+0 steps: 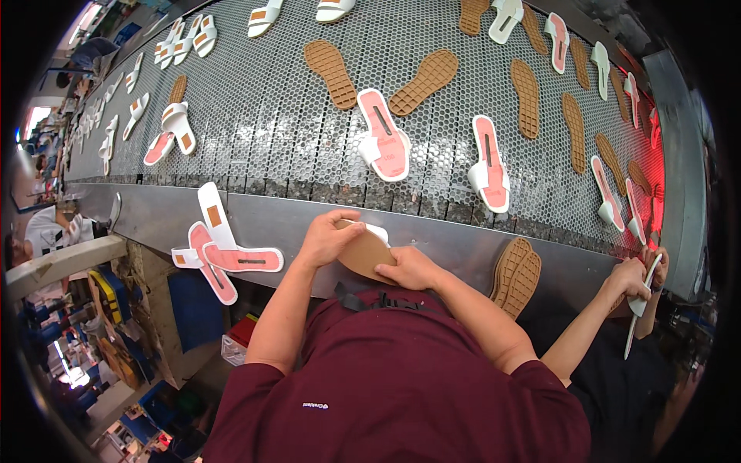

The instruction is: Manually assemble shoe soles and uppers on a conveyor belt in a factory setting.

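Just in front of my body, both hands grip a tan shoe sole (pixel 366 256) with its smooth side up. A white sandal part (pixel 377 232) shows along its far edge; how the two meet is hidden. My left hand (pixel 328 238) is closed round the sole's left end, thumb on top. The right end is pinched by my right hand (pixel 411 268), its thumb lying on the smooth face. To my left, white sandal uppers with pink undersides (pixel 255 260) lie crossed on the metal ledge (pixel 301 220). A small stack of brown grid-patterned soles (pixel 519 276) rests right of my right hand.
Beyond the ledge runs a metal mesh conveyor (pixel 270 100) carrying brown soles (pixel 332 73) and pink-bottomed white uppers (pixel 384 135). A co-worker's hands (pixel 634 278) hold a white sandal part at right. A grey machine housing (pixel 679 170) with red light stands at the conveyor's right end.
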